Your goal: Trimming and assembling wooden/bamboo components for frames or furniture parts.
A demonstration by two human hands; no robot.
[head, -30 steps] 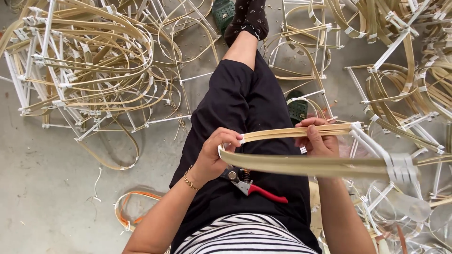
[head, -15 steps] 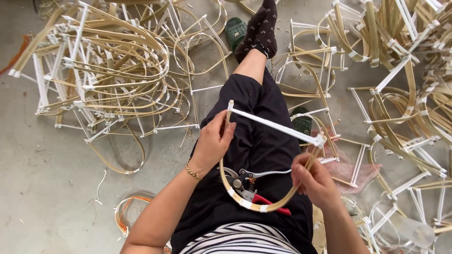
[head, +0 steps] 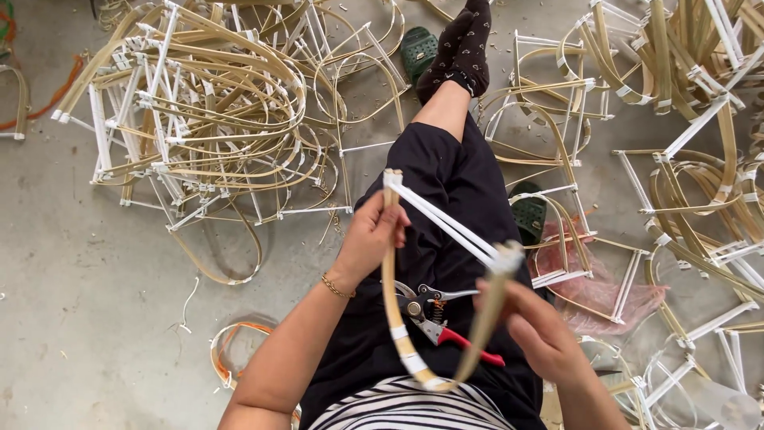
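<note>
Taking the bent bamboo frame (head: 434, 271) in the person's lap as the landmark: far off to its left a big tangled heap of finished frames (head: 207, 119) lies on the concrete floor (head: 72, 263), bamboo strips crossed with white rods. Nearer, down to the frame's left, a small loop with orange binding (head: 231, 354) rests on the floor beside the person's forearm.

The left hand (head: 370, 239) has its grip clenched around the frame's left limb just below the upper corner, where the white rods (head: 442, 223) meet the bamboo; a thin bracelet sits at that wrist. The frame itself is a U of pale bamboo strip, its curve down against the striped shirt (head: 422, 406), with white tape bands on the left limb and the white rods running slantwise from the upper left corner to the right tip.

Behind the frame, on the black trousers, lie pruning shears with red handles (head: 438, 318), untouched.

The right hand (head: 537, 330) is grasping the frame's right limb just under the taped joint, fingers wrapped about the strip.

Up beyond the frame a dark sock (head: 465, 44) stretches out, a green sandal (head: 418, 52) beside it. To the frame's right, a second green sandal (head: 529, 215), then more frames (head: 684, 159) strewn around.
</note>
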